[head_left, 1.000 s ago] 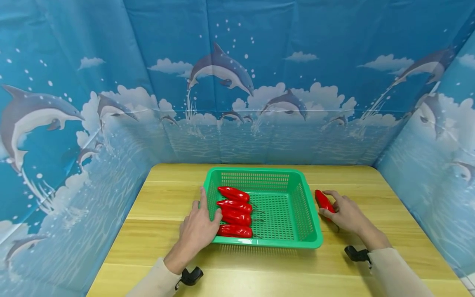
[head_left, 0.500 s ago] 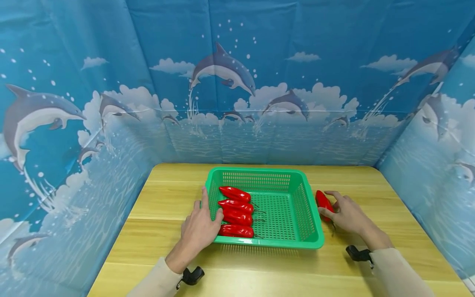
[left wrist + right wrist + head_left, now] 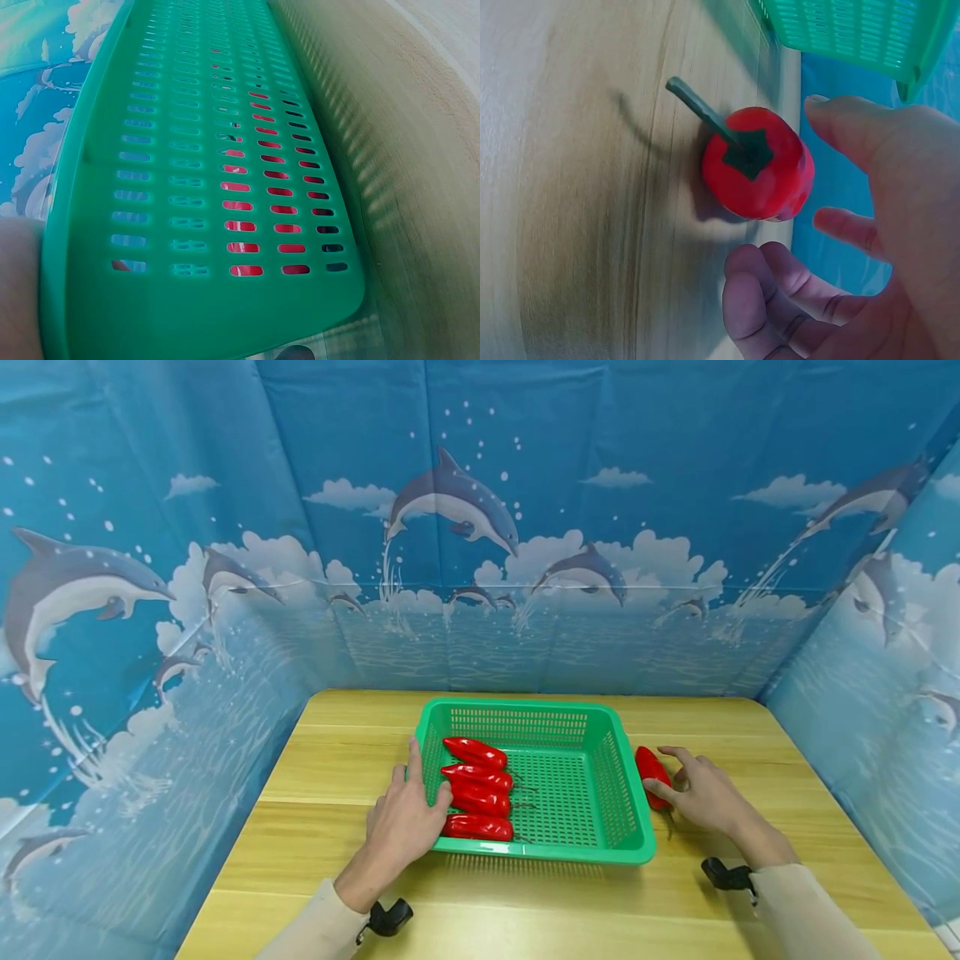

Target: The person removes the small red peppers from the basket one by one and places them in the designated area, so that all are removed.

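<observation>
My left hand rests across the left rim of a green perforated plastic basket. Its index finger lies straight along the rim and the thumb points inward over several glossy red peppers. Outside the basket's right wall, a lone red pepper lies on the table, its dark green stem turned toward me. Around that pepper my right hand is spread, thumb on the near side and index finger reaching over the far side. In the right wrist view, the thumb and fingers stand apart around the pepper with gaps showing.
The wooden table carries the basket near its middle. Blue curtains with a dolphin print enclose its back and sides. The peppers fill the basket's left part, stems pointing right, with bare basket floor beside them. A black wrist camera sits on each wrist.
Beside the basket, the lone pepper has turned a little, its stem swinging left and toward me, and has shifted slightly left. Gaps around it have widened under my right hand. My left hand stays put.
</observation>
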Available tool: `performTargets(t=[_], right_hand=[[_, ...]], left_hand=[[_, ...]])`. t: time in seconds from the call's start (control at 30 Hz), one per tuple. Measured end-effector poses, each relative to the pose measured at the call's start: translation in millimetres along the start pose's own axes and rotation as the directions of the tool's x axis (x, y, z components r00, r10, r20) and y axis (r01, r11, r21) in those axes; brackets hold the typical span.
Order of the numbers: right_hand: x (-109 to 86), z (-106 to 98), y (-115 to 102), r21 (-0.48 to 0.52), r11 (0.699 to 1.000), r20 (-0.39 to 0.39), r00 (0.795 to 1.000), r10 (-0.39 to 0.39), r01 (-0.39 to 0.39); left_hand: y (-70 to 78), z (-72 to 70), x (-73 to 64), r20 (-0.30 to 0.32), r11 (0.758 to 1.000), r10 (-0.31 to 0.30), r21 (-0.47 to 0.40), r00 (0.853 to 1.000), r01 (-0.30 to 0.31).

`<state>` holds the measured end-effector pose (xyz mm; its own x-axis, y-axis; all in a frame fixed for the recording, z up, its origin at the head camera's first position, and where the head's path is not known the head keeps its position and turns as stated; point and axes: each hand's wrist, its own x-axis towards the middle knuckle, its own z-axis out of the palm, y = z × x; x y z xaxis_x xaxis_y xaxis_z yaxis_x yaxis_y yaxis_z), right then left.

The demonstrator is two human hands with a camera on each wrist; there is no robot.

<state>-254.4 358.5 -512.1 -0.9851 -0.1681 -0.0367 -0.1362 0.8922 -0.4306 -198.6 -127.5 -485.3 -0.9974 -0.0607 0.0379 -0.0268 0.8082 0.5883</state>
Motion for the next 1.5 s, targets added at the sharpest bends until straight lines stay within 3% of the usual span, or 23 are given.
performTargets(t=[0.63,1.2,1.5], right_hand=[[2.5,-17.3,-4.9,0.032,0.999,-0.016,1.0,-0.016,0.017],[4.3,-30.3,-27.6,0.006,0.997,-0.108,0.992,-0.073,0.074],[6.5,-40.9,-49.9,-0.007,0.995,-0.131,0.987,-0.097,0.097]], left_hand=[[1.8,-1.7,0.6,-0.001,1.0,0.004,-0.006,1.0,-0.004],[3.5,-3.9,1.5,0.022,1.0,-0.015,-0.012,1.0,0.015],[3.2,-5.8,1.8,0.035,1.0,-0.017,-0.006,0.999,0.017]])
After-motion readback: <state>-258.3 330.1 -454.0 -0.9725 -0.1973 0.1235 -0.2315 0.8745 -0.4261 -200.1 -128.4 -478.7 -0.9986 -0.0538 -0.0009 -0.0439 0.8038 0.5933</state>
